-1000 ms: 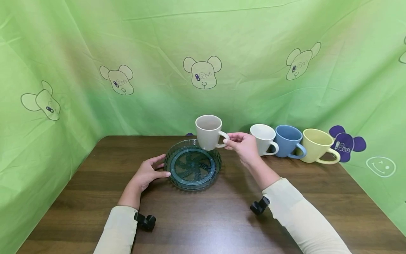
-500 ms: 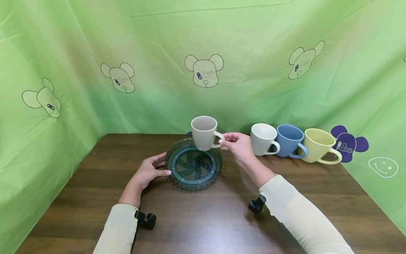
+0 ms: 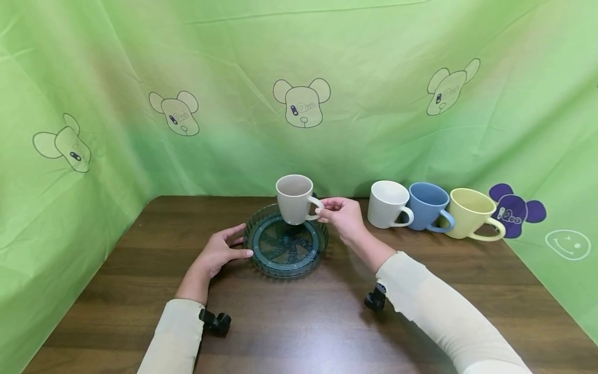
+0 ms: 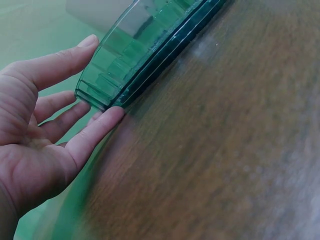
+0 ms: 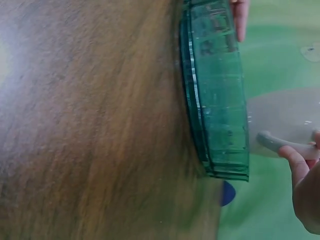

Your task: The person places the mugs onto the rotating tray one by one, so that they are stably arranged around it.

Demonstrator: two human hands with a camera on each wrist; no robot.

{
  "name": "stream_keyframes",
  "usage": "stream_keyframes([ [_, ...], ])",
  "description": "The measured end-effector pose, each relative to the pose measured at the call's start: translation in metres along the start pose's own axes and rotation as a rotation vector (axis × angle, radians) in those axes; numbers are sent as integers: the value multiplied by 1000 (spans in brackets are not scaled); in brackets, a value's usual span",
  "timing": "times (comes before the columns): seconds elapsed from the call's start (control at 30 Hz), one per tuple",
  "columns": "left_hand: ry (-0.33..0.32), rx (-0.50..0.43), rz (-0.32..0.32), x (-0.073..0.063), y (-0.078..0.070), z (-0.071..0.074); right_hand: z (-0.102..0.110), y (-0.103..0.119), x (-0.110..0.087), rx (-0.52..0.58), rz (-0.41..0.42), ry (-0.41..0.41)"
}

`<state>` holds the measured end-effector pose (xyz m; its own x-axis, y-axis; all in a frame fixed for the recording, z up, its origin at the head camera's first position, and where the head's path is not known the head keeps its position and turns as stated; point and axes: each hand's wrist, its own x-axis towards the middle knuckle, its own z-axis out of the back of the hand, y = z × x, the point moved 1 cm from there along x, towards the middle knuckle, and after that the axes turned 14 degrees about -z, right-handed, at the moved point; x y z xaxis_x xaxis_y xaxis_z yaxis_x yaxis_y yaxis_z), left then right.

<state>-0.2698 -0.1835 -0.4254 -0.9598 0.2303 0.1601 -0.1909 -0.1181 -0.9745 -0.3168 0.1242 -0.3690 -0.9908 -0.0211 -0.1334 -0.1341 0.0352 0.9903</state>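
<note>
A grey mug [image 3: 293, 201] is upright over the back part of a round green-blue glass dish [image 3: 286, 267] in the head view. My right hand [image 3: 341, 217] pinches the mug's handle between thumb and fingers. In the right wrist view, the mug [image 5: 285, 120] shows beyond the dish's rim, its handle in my fingers. My left hand [image 3: 223, 251] rests against the dish's left side. The left wrist view has its thumb at the rim of the dish [image 4: 125, 65], while the extended little finger touches low near the base. The dish sits on the table.
At the back right, a white mug [image 3: 388, 205], a blue mug [image 3: 426, 208] and a yellow mug [image 3: 469, 214] stand in a row, handles toward the right. The brown wooden table [image 3: 289, 322] ends at a green printed cloth [image 3: 233, 150] behind.
My right hand has carried the grey mug left and slightly lower, further over the dish. My left hand keeps its place at the dish's side.
</note>
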Motion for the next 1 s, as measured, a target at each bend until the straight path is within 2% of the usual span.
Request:
stream_keyframes([
  [0.67, -4, -17, 13, -1, -2, -1, -3, -14, 7, -30, -22, -4],
  [1.0, 0, 8, 14, -1, -1, -1, 3, -18, 17, -55, -14, 49],
])
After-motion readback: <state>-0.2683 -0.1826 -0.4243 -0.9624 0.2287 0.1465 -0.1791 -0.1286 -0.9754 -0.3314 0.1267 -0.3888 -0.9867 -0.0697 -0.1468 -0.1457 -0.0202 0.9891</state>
